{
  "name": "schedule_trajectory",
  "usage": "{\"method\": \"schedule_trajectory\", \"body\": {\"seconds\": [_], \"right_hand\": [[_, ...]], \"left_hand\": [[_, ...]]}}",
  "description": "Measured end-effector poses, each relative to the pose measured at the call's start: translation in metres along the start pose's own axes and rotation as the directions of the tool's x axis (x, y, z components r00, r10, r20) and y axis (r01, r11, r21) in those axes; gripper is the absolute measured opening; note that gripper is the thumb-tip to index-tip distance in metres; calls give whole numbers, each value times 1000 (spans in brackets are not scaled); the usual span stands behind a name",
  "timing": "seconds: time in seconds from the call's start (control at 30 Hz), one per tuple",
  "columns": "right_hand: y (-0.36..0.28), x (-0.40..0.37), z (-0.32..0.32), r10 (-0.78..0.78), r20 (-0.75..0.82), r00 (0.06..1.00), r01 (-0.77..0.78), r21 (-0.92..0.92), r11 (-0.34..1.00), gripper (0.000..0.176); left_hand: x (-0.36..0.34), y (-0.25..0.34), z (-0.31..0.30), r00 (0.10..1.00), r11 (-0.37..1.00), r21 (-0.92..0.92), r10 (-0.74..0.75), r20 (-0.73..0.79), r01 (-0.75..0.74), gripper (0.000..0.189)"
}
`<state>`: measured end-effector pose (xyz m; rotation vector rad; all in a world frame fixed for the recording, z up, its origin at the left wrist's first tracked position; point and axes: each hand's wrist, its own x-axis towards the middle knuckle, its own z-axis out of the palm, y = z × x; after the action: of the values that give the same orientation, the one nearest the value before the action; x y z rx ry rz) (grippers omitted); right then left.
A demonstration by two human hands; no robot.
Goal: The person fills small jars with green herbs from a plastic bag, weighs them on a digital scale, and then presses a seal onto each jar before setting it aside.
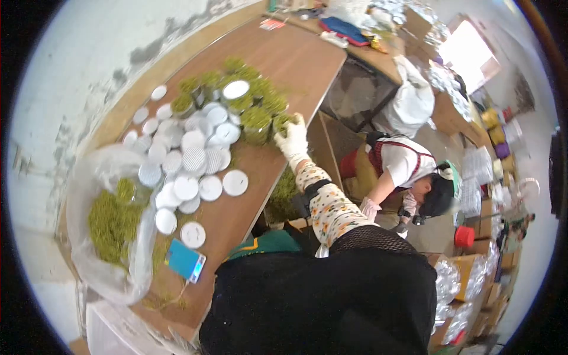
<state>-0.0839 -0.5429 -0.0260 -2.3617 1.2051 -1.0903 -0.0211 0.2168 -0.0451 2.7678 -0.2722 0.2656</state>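
Observation:
My right hand [292, 139], in a white glove below a floral sleeve, reaches to the table's edge. Its fingers are closed around a clear jar of green moss [281, 123], most of it hidden by the glove. Beside that jar stands another moss-filled jar [257, 125], part of a tight cluster of several such jars. One white lid [236, 90] lies on top of the cluster. A heap of round white and silvery lids [194, 158] spreads next to the jars. My left hand is out of view.
On the brown table [278, 50] are a clear plastic bag [81, 195] of loose moss and a small blue scale [185, 261]. A co-worker [395, 165] bends low at the right. Beyond are a white sack [408, 100], a red container [464, 236] and cardboard boxes [470, 278].

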Motion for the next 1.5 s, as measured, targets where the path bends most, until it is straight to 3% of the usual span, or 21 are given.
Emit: {"method": "schedule_trajectory", "body": {"seconds": [0.17, 0.37, 0.47, 0.5, 0.53, 0.67, 0.7, 0.8, 0.83, 0.93, 1.0, 1.03, 1.13, 1.17, 1.27, 1.4, 1.43, 1.5], "right_hand": [[-12, 8, -38, 58, -76, 995, -52, 69, 996, 37], [-93, 19, -76, -209, -27, 978, 207, 314, 927, 39], [-160, 8, -69, -465, 10, 885, 414, 442, 796, 37], [-178, 0, -61, -469, 144, 871, 326, 544, 773, 35], [-194, -11, -50, -488, 272, 829, 231, 628, 743, 33], [-243, -69, -3, -732, 333, 595, 199, 821, 535, 35], [-253, -82, 5, -779, 334, 530, 177, 855, 487, 35], [-281, -122, 29, -925, 236, 297, 345, 877, 334, 34], [-291, -127, 29, -948, 214, 237, 245, 931, 271, 34], [-305, -153, 44, -975, 112, 194, 330, 928, 172, 27], [-309, -165, 53, -980, 105, 169, 273, 950, 149, 34], [-311, -168, 57, -982, 100, 158, 244, 960, 137, 37], [-315, -173, 64, -989, 130, 75, 261, 954, 146, 39], [-315, -173, 64, -988, 148, 53, 287, 945, 157, 40], [-313, -177, 77, -976, 212, -48, 292, 937, 190, 38], [-311, -182, 81, -983, 180, -34, 380, 912, 154, 39], [-312, -181, 79, -987, 158, -28, 396, 908, 135, 40], [-314, -173, 71, -989, 148, -31, 408, 905, 123, 48]], "left_hand": [[38, 61, 21, 999, 999, -39, -34, -12, 33, 69], [72, 93, 23, 997, 991, -119, 48, -68, -56, 66], [68, 93, 4, 987, 989, -106, 87, -137, -102, 65], [63, 96, -5, 980, 989, -82, 109, -165, -124, 65], [59, 105, -12, 974, 989, -54, 125, -188, -138, 65], [40, 133, -34, 982, 981, -174, -110, -151, 83, 73], [32, 130, -35, 972, 967, -209, -179, -152, 145, 75], [6, 114, -28, 942, 927, -271, -305, -142, 259, 80], [-4, 119, -33, 931, 924, -267, -324, -168, 273, 81], [-26, 118, -32, 914, 932, -237, -328, -239, 273, 82], [-38, 117, -30, 903, 936, -258, -311, -296, 238, 82], [-43, 112, -28, 889, 932, -217, -346, -301, 289, 82], [-56, 117, -26, 837, 872, -296, -470, -282, 390, 82], [-59, 115, -22, 856, 904, -268, -408, -316, 332, 73], [-60, 119, -17, 847, 872, -382, -433, -309, 306, 71], [-51, 135, -20, 873, 910, -221, -403, -275, 350, 82], [-48, 139, -20, 855, 871, -300, -463, -235, 389, 81], [-44, 142, -21, 858, 876, -280, -458, -234, 391, 80]]}}
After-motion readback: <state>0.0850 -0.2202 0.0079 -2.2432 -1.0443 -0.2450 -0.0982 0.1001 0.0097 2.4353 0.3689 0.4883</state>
